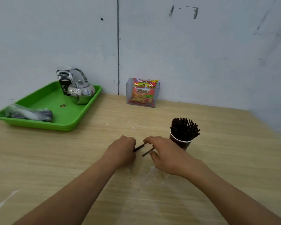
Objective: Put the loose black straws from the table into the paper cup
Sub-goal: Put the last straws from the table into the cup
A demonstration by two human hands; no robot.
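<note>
My left hand (122, 150) rests curled on the wooden table (55, 159), fingers closed round the end of one black straw (139, 147). Just beside it, my right hand (165, 155) arches over the table, thumb and fingertips pinching a second straw (147, 152) (its far end is hidden under my fingers). Right behind that hand stands the paper cup (181, 142), crammed with upright straws (184, 129). Farther off to the left, a green tray (62, 124) holds a steel kettle (81, 93), stacked cups (63, 75) and a plastic bag (29, 113). A snack packet (143, 92) sits in a clear box (158, 95) against the wall (201, 54).
</note>
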